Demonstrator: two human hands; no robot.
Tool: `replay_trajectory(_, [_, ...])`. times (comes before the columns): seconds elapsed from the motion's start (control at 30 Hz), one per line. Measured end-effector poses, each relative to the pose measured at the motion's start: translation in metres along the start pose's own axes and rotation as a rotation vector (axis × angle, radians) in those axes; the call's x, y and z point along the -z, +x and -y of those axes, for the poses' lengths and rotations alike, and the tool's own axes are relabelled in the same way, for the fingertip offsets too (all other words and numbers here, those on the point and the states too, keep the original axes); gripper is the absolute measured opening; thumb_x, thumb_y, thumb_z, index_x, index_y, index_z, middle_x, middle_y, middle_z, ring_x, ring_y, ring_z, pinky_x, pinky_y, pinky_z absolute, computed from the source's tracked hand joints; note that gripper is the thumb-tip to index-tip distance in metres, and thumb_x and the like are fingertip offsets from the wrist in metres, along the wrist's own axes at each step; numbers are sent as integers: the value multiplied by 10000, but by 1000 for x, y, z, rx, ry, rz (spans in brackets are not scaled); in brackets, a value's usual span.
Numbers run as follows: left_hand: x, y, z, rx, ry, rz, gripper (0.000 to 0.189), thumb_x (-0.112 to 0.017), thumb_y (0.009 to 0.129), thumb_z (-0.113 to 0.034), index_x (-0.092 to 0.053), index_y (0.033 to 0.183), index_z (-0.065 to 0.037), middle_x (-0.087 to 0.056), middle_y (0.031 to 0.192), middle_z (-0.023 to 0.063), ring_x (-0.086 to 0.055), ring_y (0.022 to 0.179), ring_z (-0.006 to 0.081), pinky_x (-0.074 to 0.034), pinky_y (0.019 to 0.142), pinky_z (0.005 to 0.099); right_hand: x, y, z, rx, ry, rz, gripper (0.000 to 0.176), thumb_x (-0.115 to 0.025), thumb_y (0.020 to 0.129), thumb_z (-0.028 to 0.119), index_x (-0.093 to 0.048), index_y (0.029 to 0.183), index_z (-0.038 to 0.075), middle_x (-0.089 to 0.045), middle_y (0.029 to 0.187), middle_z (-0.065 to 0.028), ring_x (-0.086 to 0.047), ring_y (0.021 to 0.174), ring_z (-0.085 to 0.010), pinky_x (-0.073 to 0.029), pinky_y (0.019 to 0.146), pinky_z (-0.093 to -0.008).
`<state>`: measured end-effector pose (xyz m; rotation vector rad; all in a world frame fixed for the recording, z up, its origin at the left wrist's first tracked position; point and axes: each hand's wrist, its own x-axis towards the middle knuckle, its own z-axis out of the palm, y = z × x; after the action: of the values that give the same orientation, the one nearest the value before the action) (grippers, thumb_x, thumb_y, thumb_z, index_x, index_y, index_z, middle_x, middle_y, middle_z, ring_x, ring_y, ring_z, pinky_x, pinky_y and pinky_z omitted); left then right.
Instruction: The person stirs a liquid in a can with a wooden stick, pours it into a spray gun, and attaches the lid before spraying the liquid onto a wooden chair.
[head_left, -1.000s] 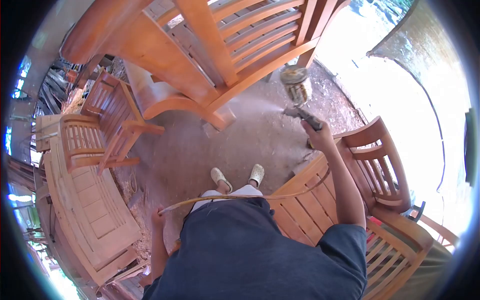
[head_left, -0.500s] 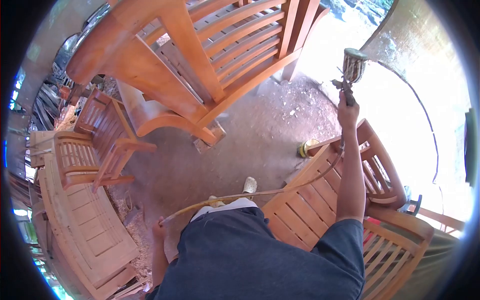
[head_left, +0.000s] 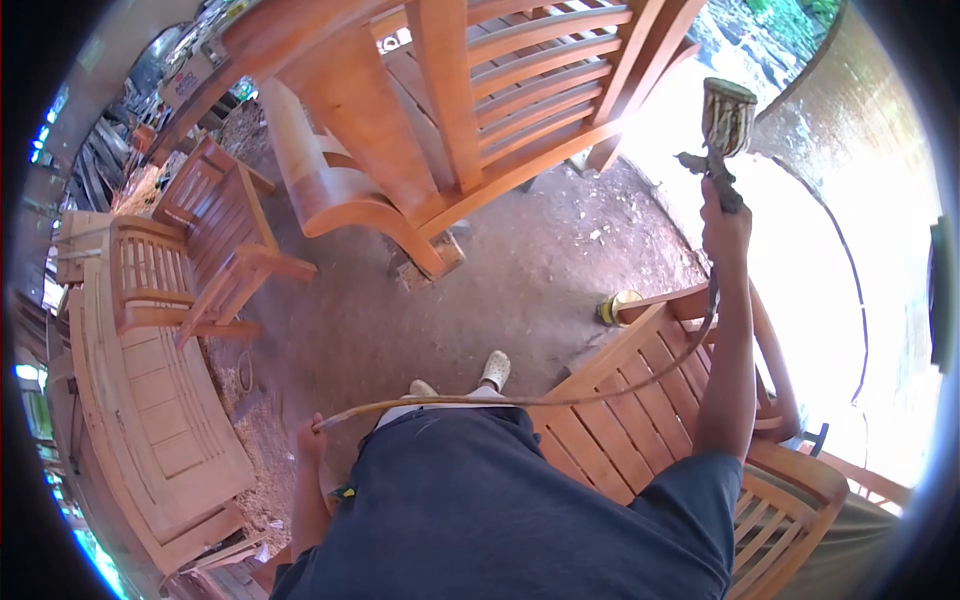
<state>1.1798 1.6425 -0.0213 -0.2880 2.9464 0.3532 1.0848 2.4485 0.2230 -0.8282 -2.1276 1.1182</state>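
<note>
Head view, spray gun [head_left: 720, 145] upright — cup topmost

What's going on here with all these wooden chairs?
A person stands on a dirt floor among orange-brown slatted chairs. Their right hand holds a grimy metal spray gun with a cup on top, raised high to the right of the large wooden chair in front. Their left hand grips the thin tan hose that runs across their body up to the gun. No spray shows at the nozzle. Another slatted wooden chair stands at their right side.
</note>
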Motion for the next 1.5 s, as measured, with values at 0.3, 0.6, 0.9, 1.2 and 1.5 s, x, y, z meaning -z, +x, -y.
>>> replay_trajectory(0.3, [7, 10, 5, 11, -41, 8, 391, -559, 945, -383, -659, 797, -35, -637, 790, 235, -613, 777, 443, -462, 660, 508, -13, -96, 71, -99, 42, 470, 236, -667, 913, 237, -640, 800, 32, -511, 634, 58, -435, 582, -39, -356, 525, -236])
replay_trajectory(0.6, [16, 0, -4, -135, 51, -58, 397, -580, 942, -343, -608, 724, -13, -617, 742, 242, -599, 712, 448, -440, 617, 511, -27, -85, 61, -131, 14, 828, 344, -736, 866, 308, -683, 1016, 3, -653, 757, -26, -563, 695, -79, -468, 654, -252])
replay_trajectory(0.9, [-7, -5, -15, -188, -26, -110, 369, -606, 918, -288, -565, 669, -19, -601, 685, 217, -577, 674, 435, -420, 595, 524, -13, -23, 20, -113, 115, 484, 254, -603, 943, 186, -596, 738, 36, -507, 585, 33, -432, 497, -45, -322, 440, -230])
replay_trajectory(1.2, [28, -2, -83, -325, 9, -223, 304, -654, 879, -218, -542, 655, -46, -594, 663, 205, -578, 642, 428, -426, 572, 515, 23, 12, -6, -159, 178, 113, 319, -652, 930, 290, -569, 682, 107, -464, 526, 55, -396, 385, -34, -268, 338, -220])
replay_trajectory(1.5, [38, 46, -36, -324, 1, -352, 346, -657, 891, -205, -507, 627, -39, -562, 646, 224, -561, 623, 437, -412, 540, 508, 16, -9, -8, 139, 22, -219, 273, -648, 926, 273, -615, 777, 47, -483, 576, 40, -442, 496, -49, -333, 444, -252])
